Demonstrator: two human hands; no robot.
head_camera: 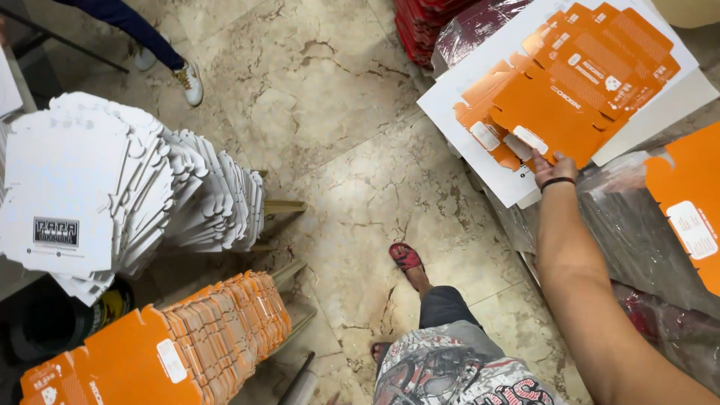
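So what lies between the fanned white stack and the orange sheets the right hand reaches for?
In the head view, only bare marble floor between the white stack and orange sheets.

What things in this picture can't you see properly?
- Left hand: not in the head view at all.
- Right hand: its fingertips slip under the orange box blanks, so the grip is hidden.
- Orange stack: cut off by the bottom-left edge.
- White stack: its left side runs off the frame.
- Another person's leg and shoe: everything above is cut by the top edge.
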